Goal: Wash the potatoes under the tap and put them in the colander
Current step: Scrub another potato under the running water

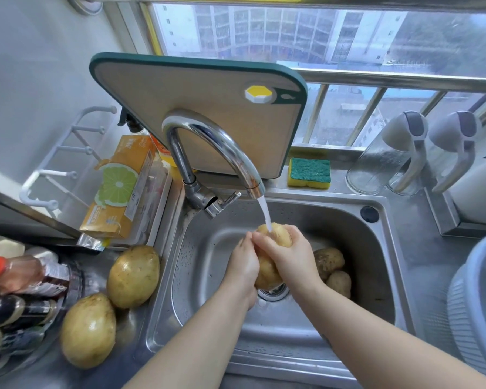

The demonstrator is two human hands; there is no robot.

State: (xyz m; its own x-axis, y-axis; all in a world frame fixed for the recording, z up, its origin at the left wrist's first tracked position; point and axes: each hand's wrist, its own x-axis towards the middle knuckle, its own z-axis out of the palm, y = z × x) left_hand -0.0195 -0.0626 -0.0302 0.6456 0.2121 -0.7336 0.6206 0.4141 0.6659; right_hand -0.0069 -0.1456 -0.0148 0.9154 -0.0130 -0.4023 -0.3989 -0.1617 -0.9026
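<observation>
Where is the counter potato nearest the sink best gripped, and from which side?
Probably across its middle, from above: the potato lies on its side on the counter, long axis toward the window, top uncovered, so fingers span its narrower width.

colours — potato (266, 270) yellow-tan | sponge (309, 169) green over yellow | colander (466, 313) pale blue

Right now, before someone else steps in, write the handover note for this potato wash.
Left hand and right hand: both grip one potato under the running tap, over the sink.
Two potatoes lie in the sink, two more on the counter to the left.
Colander at far right; no potato visible in it.
Left: finish rinsing, wash the rest, move all into the colander.
</observation>
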